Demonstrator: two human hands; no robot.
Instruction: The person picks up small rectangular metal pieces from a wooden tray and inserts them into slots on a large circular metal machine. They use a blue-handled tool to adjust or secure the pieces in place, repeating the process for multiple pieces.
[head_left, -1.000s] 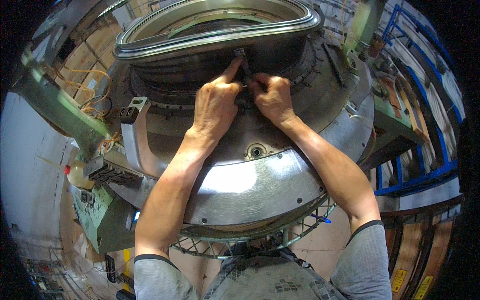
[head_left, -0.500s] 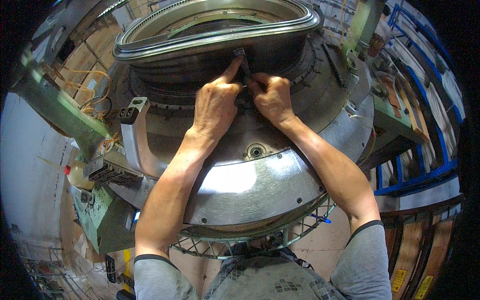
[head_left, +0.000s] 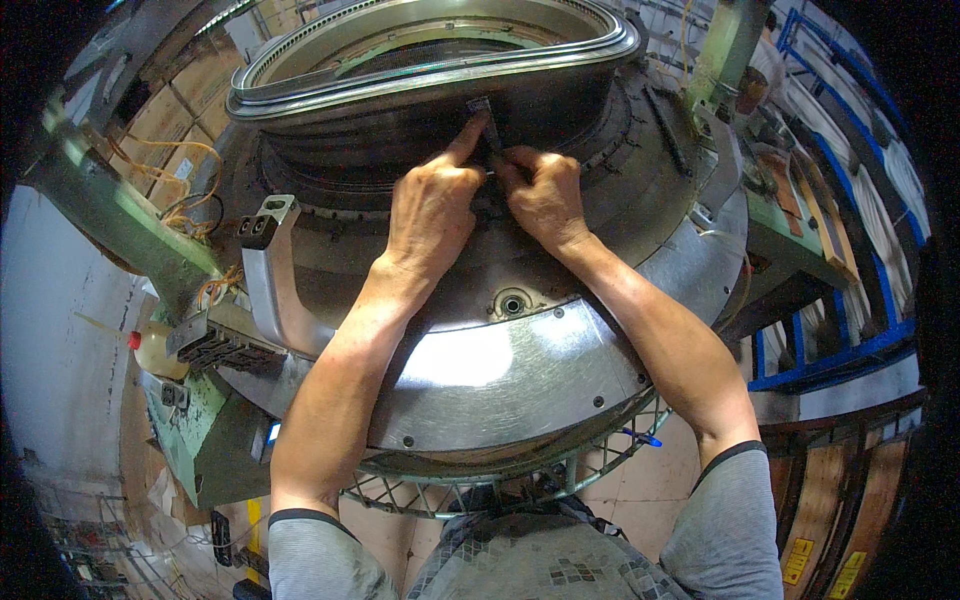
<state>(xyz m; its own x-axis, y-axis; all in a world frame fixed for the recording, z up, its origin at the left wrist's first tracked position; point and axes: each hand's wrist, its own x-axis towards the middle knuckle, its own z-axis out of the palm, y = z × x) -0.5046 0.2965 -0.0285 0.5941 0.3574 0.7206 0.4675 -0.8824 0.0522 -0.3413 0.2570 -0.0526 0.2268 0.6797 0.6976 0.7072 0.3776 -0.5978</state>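
Note:
A large round metal machine, with the look of a circular knitting machine, stands before me. Against the dark wall [head_left: 350,140] below its upper ring, a small thin metal strip [head_left: 491,132] leans upright. My left hand [head_left: 432,208] lays its outstretched index fingertip beside the strip's upper end; its other fingers are curled in, and whatever they hold is hidden. Closed in a pinch, my right hand [head_left: 545,195] grips the strip's lower part between thumb and index finger. Both hands nearly meet. The strip's lower end is hidden by the fingers.
The shiny upper ring [head_left: 440,76] curves above my hands. A curved metal bracket [head_left: 272,265] rises at left. Green posts [head_left: 130,225] flank the machine. Nearer me lies a polished plate [head_left: 520,375] with bolts. A blue rack [head_left: 850,180] stands right; someone is partly visible behind the right post.

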